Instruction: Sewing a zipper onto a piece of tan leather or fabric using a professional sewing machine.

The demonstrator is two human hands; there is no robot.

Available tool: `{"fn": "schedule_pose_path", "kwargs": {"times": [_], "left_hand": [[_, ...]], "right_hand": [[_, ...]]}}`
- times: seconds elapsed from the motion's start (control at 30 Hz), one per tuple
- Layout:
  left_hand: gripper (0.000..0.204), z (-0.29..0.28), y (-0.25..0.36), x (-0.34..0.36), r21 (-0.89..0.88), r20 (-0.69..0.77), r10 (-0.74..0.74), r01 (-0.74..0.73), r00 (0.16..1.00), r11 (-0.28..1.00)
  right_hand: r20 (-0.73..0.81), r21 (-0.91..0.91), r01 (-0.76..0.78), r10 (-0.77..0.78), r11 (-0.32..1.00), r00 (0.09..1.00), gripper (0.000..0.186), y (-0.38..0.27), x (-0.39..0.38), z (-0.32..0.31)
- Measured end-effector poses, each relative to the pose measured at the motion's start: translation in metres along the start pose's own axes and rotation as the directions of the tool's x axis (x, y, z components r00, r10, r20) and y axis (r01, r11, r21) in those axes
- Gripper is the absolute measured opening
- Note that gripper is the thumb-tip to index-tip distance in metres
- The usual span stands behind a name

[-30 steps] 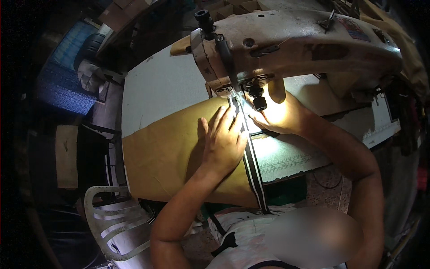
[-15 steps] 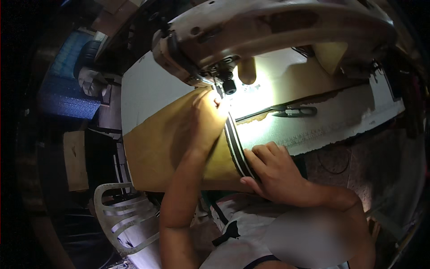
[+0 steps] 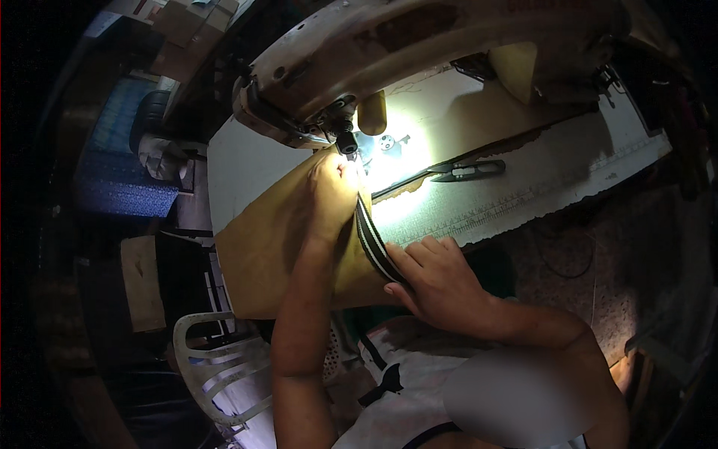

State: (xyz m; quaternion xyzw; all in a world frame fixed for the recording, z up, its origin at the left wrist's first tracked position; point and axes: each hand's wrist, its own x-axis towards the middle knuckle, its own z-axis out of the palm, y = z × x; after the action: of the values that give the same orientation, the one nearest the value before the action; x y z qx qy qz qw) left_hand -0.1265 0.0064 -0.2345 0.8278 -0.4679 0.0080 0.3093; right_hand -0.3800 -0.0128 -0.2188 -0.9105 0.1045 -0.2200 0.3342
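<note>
In the head view, a dark strap point(image 3: 372, 239) with pale lengthwise stripes runs between the two hands, from beside the left hand at the sewing machine point(image 3: 340, 63) down toward the person's body. Its upper part passes close to the right side of the left hand point(image 3: 333, 187), which is bent on a brown sheet point(image 3: 262, 258) just below the machine's head. The left fingers are curled in, and what they pinch cannot be told. The right hand point(image 3: 441, 288) holds the lower end of the strap, its thumb along the left side and its fingers gathered narrow on the other. Between the hands the strap bows slightly, lying along the right margin of the sheet.

The sheet covers the near left of the counter point(image 3: 243, 165) and reaches its front edge; the right hand is near that edge. To the right of the strap, a brightly lit pale stretch with ruler markings offers room sideways, bounded by a ragged near edge. Dark-handled snips point(image 3: 473, 171) lie there, above and right of the right hand, well apart from it. Overhead, the machine's arm crosses behind the left hand, leaving little room beyond it. A slatted chair point(image 3: 187, 355) stands by the near left corner.
</note>
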Motion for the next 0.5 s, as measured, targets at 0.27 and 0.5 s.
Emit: {"fn": "schedule_pose_path", "kwargs": {"times": [0.27, 0.5], "left_hand": [[0.023, -0.007, 0.003, 0.003, 0.051, 0.039, -0.022, 0.02, 0.999, 0.999], [0.026, -0.011, 0.01, 0.006, 0.137, 0.066, -0.012, 0.003, 0.998, 0.991]], "right_hand": [[-0.058, 0.095, 0.011, -0.006, 0.995, 0.998, 0.047, 0.003, 0.004, 0.011], [-0.062, 0.175, 0.002, 0.009, 0.985, 0.998, 0.046, 0.001, 0.007, 0.018]]}}
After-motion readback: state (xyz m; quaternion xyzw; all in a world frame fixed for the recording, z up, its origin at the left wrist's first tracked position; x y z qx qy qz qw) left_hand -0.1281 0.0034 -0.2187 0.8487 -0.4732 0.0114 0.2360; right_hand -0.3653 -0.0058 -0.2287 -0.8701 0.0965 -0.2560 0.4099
